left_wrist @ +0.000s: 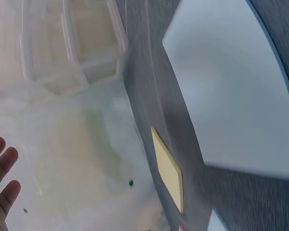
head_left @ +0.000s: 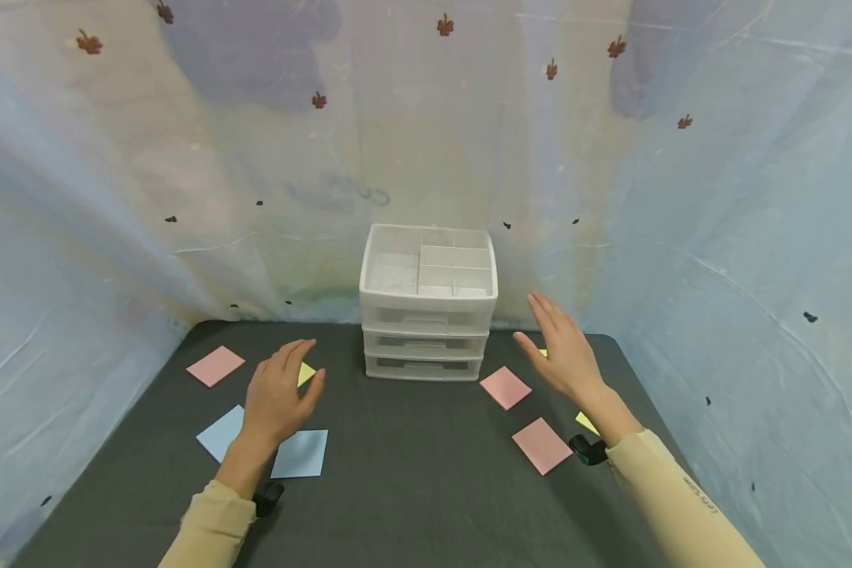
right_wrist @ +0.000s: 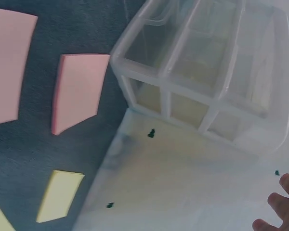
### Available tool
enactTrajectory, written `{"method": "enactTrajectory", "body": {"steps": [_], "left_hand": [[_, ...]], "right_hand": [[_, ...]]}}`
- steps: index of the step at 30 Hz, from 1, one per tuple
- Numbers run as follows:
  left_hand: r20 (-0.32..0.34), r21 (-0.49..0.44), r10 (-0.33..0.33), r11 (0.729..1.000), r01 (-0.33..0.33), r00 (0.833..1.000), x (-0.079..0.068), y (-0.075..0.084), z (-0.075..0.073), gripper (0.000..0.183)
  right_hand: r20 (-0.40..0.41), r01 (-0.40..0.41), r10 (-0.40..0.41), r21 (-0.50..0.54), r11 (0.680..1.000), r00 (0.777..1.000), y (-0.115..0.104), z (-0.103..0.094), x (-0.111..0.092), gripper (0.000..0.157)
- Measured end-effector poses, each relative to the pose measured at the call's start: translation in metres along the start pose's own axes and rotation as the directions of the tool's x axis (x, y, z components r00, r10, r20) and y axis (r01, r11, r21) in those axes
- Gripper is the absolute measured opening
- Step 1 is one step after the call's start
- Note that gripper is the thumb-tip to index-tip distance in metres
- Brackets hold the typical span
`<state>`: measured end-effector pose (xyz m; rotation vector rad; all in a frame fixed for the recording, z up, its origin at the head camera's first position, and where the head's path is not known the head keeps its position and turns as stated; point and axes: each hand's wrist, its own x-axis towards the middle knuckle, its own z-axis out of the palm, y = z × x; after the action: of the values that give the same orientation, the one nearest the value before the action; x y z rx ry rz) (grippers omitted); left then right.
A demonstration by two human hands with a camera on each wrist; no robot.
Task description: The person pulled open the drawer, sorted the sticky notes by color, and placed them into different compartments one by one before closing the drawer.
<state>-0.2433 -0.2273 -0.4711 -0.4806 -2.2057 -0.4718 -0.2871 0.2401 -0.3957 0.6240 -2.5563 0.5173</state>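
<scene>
Nothing's being gripped, left hand (head_left: 275,390) and right hand (head_left: 566,355) being held thumbs-wide above the table (head_left: 412,473) with paper pads (head_left: 506,387) lying either side of the drawer unit (head_left: 426,304), and a blue pad (head_left: 301,454) could be getting knocked askew if the left sleeve (head_left: 216,517) is being dragged low.

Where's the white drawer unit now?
Head view: drawer unit stands centrally at the table's far edge, a pink note just off its front right corner.
</scene>
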Motion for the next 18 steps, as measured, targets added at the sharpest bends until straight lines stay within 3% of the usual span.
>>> {"method": "enactTrajectory", "body": {"steps": [6,10,18], "left_hand": [[-0.014,-0.064,-0.003,0.998,0.002,1.000,0.004,0.016,0.016,0.050],[0.004,-0.143,-0.042,0.989,0.042,0.999,0.008,0.030,0.024,0.046],[0.086,-0.363,-0.139,0.918,0.161,0.987,0.013,0.056,0.042,0.040]], "right_hand": [[0.045,0.038,-0.037,-0.032,0.999,0.998,-0.003,-0.004,0.023,0.075],[0.077,0.038,-0.036,-0.031,0.999,0.996,-0.005,-0.005,0.036,0.075],[0.131,0.031,-0.024,-0.050,0.998,0.991,-0.010,-0.005,0.058,0.076]]}}
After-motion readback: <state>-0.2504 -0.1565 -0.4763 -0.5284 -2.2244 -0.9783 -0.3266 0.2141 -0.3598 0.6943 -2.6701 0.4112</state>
